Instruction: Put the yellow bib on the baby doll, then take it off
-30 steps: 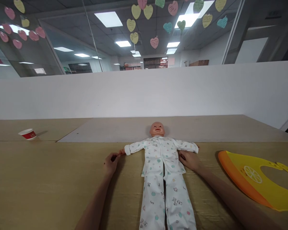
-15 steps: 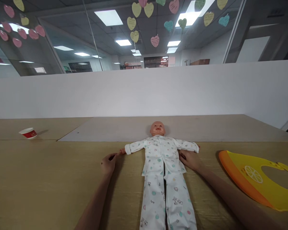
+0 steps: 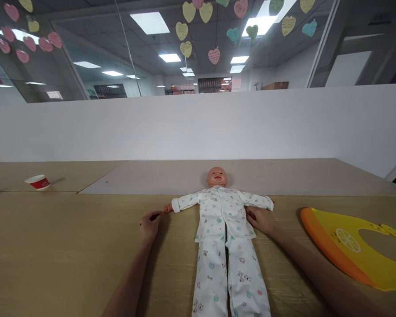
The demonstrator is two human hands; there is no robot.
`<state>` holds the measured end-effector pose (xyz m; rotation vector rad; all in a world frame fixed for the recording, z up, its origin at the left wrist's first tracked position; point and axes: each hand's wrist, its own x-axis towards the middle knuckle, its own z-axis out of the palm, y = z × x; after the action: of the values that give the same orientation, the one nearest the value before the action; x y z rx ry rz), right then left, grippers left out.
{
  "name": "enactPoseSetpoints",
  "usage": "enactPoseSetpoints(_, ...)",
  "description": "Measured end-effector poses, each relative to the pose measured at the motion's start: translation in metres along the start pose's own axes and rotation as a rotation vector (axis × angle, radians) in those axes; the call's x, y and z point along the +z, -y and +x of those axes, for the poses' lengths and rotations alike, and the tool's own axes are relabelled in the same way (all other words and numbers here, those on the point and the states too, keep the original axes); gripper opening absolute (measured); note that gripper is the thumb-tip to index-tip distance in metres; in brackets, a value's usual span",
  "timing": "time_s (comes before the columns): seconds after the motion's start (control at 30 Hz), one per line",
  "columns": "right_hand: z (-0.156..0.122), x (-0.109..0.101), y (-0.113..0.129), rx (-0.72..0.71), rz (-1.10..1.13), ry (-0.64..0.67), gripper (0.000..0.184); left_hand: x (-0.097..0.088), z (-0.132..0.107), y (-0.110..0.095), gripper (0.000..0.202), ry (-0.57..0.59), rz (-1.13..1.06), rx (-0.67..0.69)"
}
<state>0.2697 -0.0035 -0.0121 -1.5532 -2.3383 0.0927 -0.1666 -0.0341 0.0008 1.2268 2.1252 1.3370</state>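
A baby doll (image 3: 217, 211) in white patterned pajamas lies on its back on the table, arms spread and head pointing away from me. My left hand (image 3: 149, 224) rests on the table just short of the doll's small hand (image 3: 168, 208), its fingers curled together and nothing visible in them. Tucked under the doll's other sleeve (image 3: 257, 200), my right hand (image 3: 260, 219) lies close against the side of the pajama top. Its fingers are also curled, and their tips are partly hidden; I see nothing held there.
On the right lies a yellow and orange bib (image 3: 346, 246) with a citrus-slice print. A red and white paper cup (image 3: 38, 182) sits far left. Behind the table (image 3: 69, 246) rises a white partition (image 3: 185, 127), topped by glass with heart-shaped notes.
Both hands and the doll stay where they were. Only the view has shifted very slightly.
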Motion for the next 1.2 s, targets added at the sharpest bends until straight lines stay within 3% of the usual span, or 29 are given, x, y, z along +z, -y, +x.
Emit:
enactPoseSetpoints(0.27, 0.0008, 0.0028, -0.0019, -0.010, -0.016, -0.021, 0.017, -0.0013, 0.0006, 0.0005, 0.025, 0.011, -0.009, -0.015)
enactPoseSetpoints(1.2, 0.0005, -0.0005, 0.0007, 0.011, -0.006, 0.002, 0.017, 0.0027, 0.0035, 0.0049, 0.018, 0.027, 0.042, 0.079)
